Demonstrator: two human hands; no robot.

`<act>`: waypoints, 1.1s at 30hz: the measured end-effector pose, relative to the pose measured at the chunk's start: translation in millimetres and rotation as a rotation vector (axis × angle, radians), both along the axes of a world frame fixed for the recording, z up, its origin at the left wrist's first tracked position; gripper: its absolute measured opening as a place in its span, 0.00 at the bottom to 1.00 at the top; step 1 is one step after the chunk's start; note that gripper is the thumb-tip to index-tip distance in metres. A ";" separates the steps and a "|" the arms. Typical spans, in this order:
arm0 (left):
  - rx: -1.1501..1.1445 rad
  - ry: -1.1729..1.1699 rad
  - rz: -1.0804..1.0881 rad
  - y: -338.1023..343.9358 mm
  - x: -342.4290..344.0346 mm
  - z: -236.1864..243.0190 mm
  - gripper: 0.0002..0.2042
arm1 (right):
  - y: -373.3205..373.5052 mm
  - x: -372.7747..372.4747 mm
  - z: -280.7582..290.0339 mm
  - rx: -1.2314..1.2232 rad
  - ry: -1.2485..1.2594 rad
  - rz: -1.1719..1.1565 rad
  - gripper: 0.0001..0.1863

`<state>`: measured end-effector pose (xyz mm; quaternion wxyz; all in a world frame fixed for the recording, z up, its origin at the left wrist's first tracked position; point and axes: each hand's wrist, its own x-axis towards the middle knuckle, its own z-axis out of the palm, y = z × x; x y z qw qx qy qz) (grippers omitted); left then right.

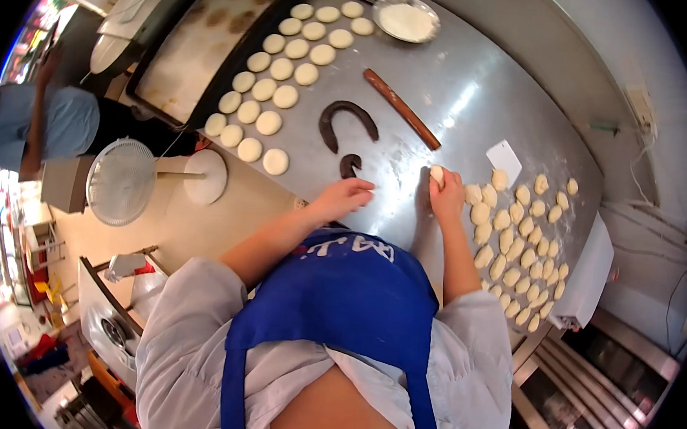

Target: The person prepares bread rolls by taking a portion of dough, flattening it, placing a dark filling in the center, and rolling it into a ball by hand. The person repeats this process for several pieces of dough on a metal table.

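Observation:
My right hand [445, 195] pinches a small pale dough piece [437, 174] just above the steel table, beside the loose dough pieces [515, 233] on the right. My left hand [344, 199] is at the table's near edge, its fingers pointing right and a little apart, with nothing visible in them. Just beyond it lies a short, hooked lump of dark brown paste [349, 166]. Farther off rests a longer dark paste roll [341, 118], bent into an arch. A wooden rolling pin [401, 108] lies slantwise beyond both hands.
Rows of flat round dough discs [281, 69] cover the table's left side. A metal bowl of white flour [406, 19] stands at the far edge. A white scraper [504, 157] lies right. Left are a large tray [205, 37], a fan [123, 181] and another person [58, 122].

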<state>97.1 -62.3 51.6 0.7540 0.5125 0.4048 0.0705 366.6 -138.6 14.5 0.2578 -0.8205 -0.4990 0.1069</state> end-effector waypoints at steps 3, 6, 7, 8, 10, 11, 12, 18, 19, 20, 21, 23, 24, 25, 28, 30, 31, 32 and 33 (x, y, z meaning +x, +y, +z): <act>-0.228 -0.113 0.175 1.6 34.7 1.4 0.19 | 20.7 -49.2 21.4 0.196 0.002 0.108 0.18; -0.585 -0.370 0.361 11.8 45.8 -1.6 0.18 | 27.6 -96.8 52.7 -0.026 -0.002 0.341 0.20; -0.614 -0.346 0.377 14.1 42.9 -3.4 0.18 | 26.2 -104.9 62.7 0.012 -0.035 0.465 0.20; -0.727 -0.358 0.485 13.4 38.1 -4.8 0.19 | 24.1 -105.2 72.2 0.002 -0.055 0.459 0.20; -0.860 -0.369 0.619 11.3 28.2 -5.2 0.18 | 23.4 -104.7 81.3 0.457 0.018 0.555 0.21; -0.917 -0.435 0.625 9.2 24.7 -3.4 0.17 | 22.5 -101.8 82.5 0.553 0.025 0.509 0.21; -0.947 -0.542 0.546 6.3 24.3 -0.6 0.16 | 25.3 -100.6 80.0 0.455 -0.078 0.531 0.21; -0.648 -0.549 0.426 1.9 34.1 33.1 0.14 | 44.1 -120.2 58.6 0.392 0.491 0.280 0.18; -0.634 -0.626 0.440 0.8 33.9 39.1 0.14 | 46.8 -125.5 61.0 0.364 0.868 0.056 0.18; -0.637 -0.706 0.402 1.2 33.7 44.2 0.14 | 50.9 -128.1 66.0 0.346 0.962 -0.074 0.19; -0.636 -0.737 0.374 0.5 34.4 48.6 0.14 | 54.8 -131.9 72.0 0.335 0.971 0.027 0.19; -0.451 -0.602 0.421 2.5 36.4 54.7 0.15 | 60.9 -144.5 83.6 0.494 0.984 -0.071 0.19; -0.461 -0.613 0.467 6.6 37.4 56.1 0.17 | 62.8 -150.2 89.0 0.479 0.861 -0.034 0.20; -0.443 -0.579 0.519 9.6 37.9 56.8 0.17 | 63.0 -151.7 94.7 0.484 0.857 -0.102 0.20; -0.491 -0.742 0.676 15.2 39.8 56.8 0.14 | 63.5 -149.9 103.3 0.537 0.737 0.189 0.21; -0.464 -0.681 0.606 12.7 39.9 57.3 0.14 | 64.0 -145.6 101.8 0.549 0.598 0.177 0.18; -0.446 -0.611 0.543 9.5 39.5 58.1 0.13 | 65.2 -144.8 98.8 0.566 0.398 0.223 0.17; -0.348 -0.583 0.593 5.2 39.1 59.2 0.13 | 66.2 -143.2 95.4 0.603 0.404 0.197 0.17; -0.325 -0.586 0.607 1.2 37.6 60.1 0.13 | 67.3 -142.8 91.2 0.612 0.190 0.271 0.16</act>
